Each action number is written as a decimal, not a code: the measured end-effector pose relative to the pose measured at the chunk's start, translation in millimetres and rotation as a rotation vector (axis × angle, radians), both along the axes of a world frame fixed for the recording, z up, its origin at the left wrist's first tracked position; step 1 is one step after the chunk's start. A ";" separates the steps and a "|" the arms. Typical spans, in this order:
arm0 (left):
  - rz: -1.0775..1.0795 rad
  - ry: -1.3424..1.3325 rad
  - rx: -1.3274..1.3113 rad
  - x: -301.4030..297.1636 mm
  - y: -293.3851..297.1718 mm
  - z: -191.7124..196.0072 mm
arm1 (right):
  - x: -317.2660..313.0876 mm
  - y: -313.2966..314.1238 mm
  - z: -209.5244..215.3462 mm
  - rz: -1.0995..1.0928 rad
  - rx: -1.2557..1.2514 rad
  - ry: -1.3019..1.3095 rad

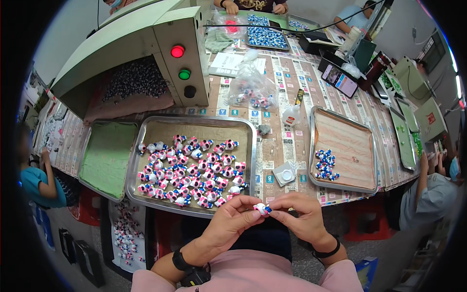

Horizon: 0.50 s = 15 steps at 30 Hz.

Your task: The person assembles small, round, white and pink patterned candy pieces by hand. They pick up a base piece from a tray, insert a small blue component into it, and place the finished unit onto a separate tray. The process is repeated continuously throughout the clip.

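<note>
Patterned worktable is stretching ahead; left hand (233,219) and right hand (296,214) are both pinching one small figurine (261,209), tray of figurines (146,199) lying at eleven o'clock.

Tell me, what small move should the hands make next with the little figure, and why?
Probably the right hand should press its small blue piece onto the white figure pinched by the left hand, since both meet at it, and finished-looking ones lie in the right tray.

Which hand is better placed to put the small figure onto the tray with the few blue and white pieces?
Probably the right hand. Both hands pinch the small figure, but the tray with few pieces lies on the person's right. The left hand sits before the full tray.
</note>
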State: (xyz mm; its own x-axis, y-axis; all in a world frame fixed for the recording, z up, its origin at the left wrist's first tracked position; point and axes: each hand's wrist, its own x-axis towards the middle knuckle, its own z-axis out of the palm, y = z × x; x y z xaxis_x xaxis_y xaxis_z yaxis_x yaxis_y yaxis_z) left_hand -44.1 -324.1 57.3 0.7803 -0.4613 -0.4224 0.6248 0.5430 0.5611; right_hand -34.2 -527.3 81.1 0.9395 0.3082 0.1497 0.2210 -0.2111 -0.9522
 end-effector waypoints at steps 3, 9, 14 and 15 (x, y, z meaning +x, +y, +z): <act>-0.021 -0.017 0.001 -1.4 0.0 -3.3 | -2.4 1.0 2.1 -0.023 -0.034 0.028; -0.003 -0.091 0.092 -3.7 1.4 -7.8 | -5.1 2.0 0.4 0.003 -0.027 -0.105; 0.012 -0.133 0.096 -10.1 3.1 -7.8 | -7.8 4.5 6.4 0.011 -0.084 -0.116; 0.019 -0.143 0.094 -11.4 4.5 -6.7 | -8.3 5.3 5.9 0.022 -0.082 -0.109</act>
State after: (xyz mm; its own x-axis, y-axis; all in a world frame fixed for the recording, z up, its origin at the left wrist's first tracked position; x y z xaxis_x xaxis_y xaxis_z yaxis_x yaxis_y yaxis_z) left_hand -55.6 -319.6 50.6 0.8434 -0.4099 -0.3474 0.5255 0.4946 0.6922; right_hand -42.5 -522.1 87.0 0.9119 0.3437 0.2242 0.3276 -0.2809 -0.9021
